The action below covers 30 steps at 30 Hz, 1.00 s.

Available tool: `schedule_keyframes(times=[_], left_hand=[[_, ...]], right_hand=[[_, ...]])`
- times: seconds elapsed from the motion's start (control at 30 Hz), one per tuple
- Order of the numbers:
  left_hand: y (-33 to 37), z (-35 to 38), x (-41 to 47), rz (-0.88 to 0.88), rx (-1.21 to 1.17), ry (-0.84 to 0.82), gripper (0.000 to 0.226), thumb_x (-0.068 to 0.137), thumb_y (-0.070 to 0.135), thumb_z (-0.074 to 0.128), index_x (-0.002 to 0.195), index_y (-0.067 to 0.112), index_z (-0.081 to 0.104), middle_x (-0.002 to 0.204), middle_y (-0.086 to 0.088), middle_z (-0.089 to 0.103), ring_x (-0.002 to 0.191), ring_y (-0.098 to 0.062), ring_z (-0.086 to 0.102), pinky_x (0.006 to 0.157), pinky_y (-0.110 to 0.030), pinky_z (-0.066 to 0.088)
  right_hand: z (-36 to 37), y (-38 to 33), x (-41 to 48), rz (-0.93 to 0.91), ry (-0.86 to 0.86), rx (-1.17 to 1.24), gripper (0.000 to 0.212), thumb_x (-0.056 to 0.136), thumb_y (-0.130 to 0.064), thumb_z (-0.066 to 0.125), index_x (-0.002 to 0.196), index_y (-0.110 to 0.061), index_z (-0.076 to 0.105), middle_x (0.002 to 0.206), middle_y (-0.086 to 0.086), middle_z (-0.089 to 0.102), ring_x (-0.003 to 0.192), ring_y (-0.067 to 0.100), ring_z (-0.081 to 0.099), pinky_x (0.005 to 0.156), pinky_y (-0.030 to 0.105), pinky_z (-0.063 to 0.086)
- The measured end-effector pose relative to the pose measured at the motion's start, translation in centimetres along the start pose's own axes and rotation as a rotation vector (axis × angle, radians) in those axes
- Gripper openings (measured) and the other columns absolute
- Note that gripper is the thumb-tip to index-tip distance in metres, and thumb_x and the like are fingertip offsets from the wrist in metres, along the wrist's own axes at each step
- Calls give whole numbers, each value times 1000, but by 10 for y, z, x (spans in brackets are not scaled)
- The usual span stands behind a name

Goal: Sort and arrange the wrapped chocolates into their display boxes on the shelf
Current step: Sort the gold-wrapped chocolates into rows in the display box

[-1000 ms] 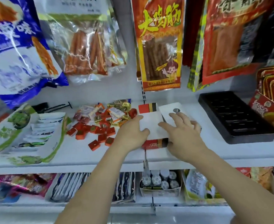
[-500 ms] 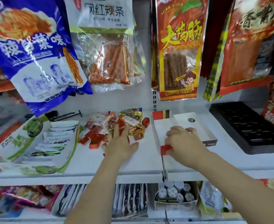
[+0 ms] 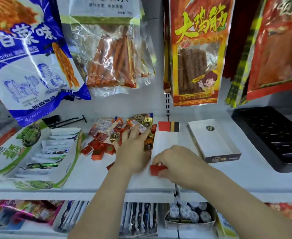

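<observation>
Lying beneath left fingers [image 3: 132, 135]: wrapped chocolates [image 3: 105, 129].

Bright, flat, even light; shelf [image 3: 93, 173] and box [image 3: 167, 140] just behind right hand [image 3: 179, 163] grip wash out near white, shadows faint. Glare streaks on clear bag [image 3: 110, 49] above grip. Red bag [image 3: 276, 49] up-right smeared; left hand [image 3: 133, 152] fingertips soft. Frame edges bow, wide-angle.

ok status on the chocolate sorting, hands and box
Left hand open, fingers on the loose pile of red and gold wrapped chocolates. Right hand pinches the red front edge of the white cardboard display box. Nothing between pile and box.
</observation>
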<state>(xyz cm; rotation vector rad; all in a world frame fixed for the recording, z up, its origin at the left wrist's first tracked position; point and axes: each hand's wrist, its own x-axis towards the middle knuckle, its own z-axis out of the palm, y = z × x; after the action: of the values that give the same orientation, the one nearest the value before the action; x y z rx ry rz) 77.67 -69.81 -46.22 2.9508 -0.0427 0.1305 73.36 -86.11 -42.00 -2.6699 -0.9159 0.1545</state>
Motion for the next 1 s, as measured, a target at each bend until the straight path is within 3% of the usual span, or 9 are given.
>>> schedule_keyframes(times=[0.1, 0.27, 0.37, 0.43, 0.57, 0.7, 0.8, 0.9, 1.0], left_hand=[[-5, 7, 0, -12, -31, 69, 55, 87, 39, 57, 138, 48, 37, 151, 13, 28, 136, -20, 20, 108, -51, 20], [-4, -5, 0, -49, -83, 129, 35, 80, 36, 67, 113, 39, 58, 117, 9, 55, 115, -20, 41, 97, -44, 34], [-5, -10, -1, 12, -177, 116, 22, 76, 31, 72, 95, 32, 63, 95, 9, 61, 99, -18, 53, 88, -43, 45], [-6, -15, -4, 35, -234, 85, 16, 75, 26, 73, 88, 28, 64, 83, 11, 60, 89, -17, 58, 78, -33, 48], [-20, -24, -11, -60, -443, -10, 22, 76, 22, 78, 96, 23, 70, 73, 13, 59, 71, -9, 56, 60, -19, 38], [-34, -36, -17, -85, -500, 27, 11, 81, 15, 74, 87, 22, 68, 69, 17, 57, 62, -1, 54, 50, -6, 37], [-33, -41, -22, -78, -466, 51, 23, 83, 10, 69, 89, 30, 59, 77, 19, 60, 70, 4, 56, 53, -2, 37], [-36, -41, -24, -116, -411, 38, 24, 80, 14, 69, 91, 31, 54, 84, 14, 63, 76, -7, 57, 56, -17, 40], [-48, -43, -28, -176, -433, 57, 26, 76, 15, 70, 84, 28, 49, 78, 8, 65, 68, -11, 55, 52, -24, 38]], right_hand=[[1, 3, 0, 15, 7, -23, 19, 84, -40, 67, 97, -26, 68, 87, -2, 62, 96, 19, 52, 79, 36, 48], [-6, 19, -4, 101, 100, 1, 53, 81, -63, 58, 121, -30, 60, 120, -8, 56, 116, 13, 40, 97, 35, 41], [-7, 23, -2, 117, 197, 128, 55, 85, -61, 53, 132, -33, 52, 136, -11, 47, 127, 10, 36, 106, 33, 36], [-4, 22, 5, 111, 244, 203, 51, 89, -55, 52, 135, -32, 48, 141, -12, 44, 130, 9, 37, 106, 29, 35], [0, 17, 28, 118, 270, 221, 45, 95, -36, 53, 138, -28, 46, 143, -9, 47, 131, 11, 39, 103, 24, 33], [4, 13, 55, 157, 238, 117, 44, 94, -26, 53, 138, -26, 47, 136, -2, 54, 130, 20, 36, 104, 39, 38], [2, 9, 72, 218, 190, -33, 38, 92, -25, 51, 131, -25, 50, 124, 2, 58, 127, 23, 36, 96, 46, 37], [0, 4, 83, 270, 153, -134, 31, 91, -27, 51, 121, -25, 56, 110, 3, 60, 122, 25, 39, 91, 45, 34], [6, -3, 90, 279, 138, -220, 23, 88, -26, 54, 109, -26, 62, 96, 1, 59, 113, 25, 42, 87, 44, 31]])
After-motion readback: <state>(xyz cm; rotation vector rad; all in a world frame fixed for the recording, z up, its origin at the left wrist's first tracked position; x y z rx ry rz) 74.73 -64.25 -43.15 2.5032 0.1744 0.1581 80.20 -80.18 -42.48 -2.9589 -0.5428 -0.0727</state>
